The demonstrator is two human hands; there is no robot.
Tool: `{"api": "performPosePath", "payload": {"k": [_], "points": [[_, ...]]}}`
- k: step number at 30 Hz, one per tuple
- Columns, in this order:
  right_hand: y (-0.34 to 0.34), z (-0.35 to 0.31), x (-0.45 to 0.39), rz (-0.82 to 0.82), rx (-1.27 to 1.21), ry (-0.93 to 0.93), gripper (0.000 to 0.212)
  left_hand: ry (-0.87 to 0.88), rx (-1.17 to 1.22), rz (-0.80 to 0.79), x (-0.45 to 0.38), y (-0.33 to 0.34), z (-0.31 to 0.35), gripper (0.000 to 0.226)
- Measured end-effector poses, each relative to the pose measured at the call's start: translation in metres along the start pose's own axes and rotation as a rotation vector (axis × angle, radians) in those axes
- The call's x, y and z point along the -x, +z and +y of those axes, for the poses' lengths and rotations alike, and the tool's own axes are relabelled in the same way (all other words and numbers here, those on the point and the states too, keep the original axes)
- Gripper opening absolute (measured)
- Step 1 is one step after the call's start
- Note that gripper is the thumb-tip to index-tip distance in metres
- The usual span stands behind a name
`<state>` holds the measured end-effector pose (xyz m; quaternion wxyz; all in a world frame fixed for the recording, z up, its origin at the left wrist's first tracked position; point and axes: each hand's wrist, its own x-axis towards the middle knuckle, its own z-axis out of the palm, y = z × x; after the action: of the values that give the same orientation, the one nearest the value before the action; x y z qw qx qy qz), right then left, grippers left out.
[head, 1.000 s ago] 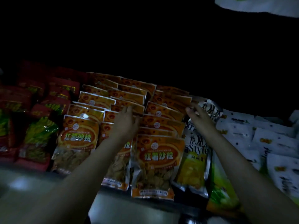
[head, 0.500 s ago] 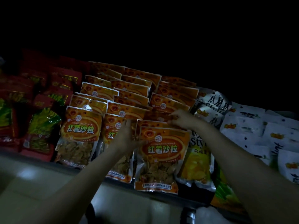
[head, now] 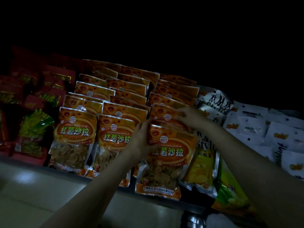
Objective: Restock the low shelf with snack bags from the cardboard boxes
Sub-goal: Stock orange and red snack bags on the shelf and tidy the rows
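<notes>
Head view: both hands [head: 141, 139] hold orange bag [head: 166, 152].

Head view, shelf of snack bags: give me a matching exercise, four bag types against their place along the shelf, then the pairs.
Things:
1. red bags
2. orange bags
3. yellow bag
4. white bags

Places:
A. far right end
B. three columns in the middle
C. far left end
D. just right of the orange front row

Pairs: 1-C, 2-B, 3-D, 4-A
</notes>
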<state>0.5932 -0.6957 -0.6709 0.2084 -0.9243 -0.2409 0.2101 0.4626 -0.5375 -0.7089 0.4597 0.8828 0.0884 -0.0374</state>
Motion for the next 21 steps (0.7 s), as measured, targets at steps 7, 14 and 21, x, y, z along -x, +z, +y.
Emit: {"api": "performPosePath", "payload": {"k": [7,14,21], "points": [[0.007,-0.032,-0.021,-0.24,-0.126,0.097,0.056,-0.023,-0.14,-0.009,0.009,-0.019,-0.015,0.089],[-0.024,-0.005,0.003,0.027,-0.509,0.145,0.061,0.001,-0.115,-0.027,-0.002,-0.016,0.003,0.088],[-0.021,-0.014,-0.001,0.051,-0.314,0.162,0.066,0.053,-0.303,-0.029,-0.011,-0.006,0.003,0.088]]}}
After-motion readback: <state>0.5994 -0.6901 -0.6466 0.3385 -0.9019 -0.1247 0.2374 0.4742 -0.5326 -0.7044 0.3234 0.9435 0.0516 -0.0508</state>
